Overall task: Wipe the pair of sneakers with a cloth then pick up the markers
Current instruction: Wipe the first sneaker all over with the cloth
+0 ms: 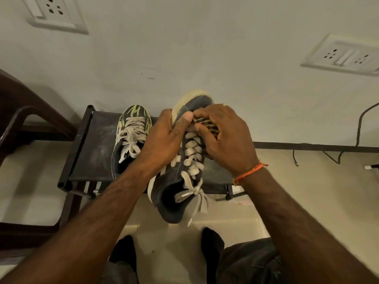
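Now the left hand [164, 138] holds the dark lace-up sneaker [180, 181] up while the right hand [223, 136] rubs a striped cloth [207, 125]; a loose hold could drop it.

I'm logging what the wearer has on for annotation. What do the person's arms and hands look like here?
Both forearms are bare, with no sleeves in view. The right hand has an orange thread band tied round its wrist. The left hand wears nothing: no glove, ring or watch shows.

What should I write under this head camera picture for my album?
Left hand holds a sneaker while right hand rubs it with a cloth.
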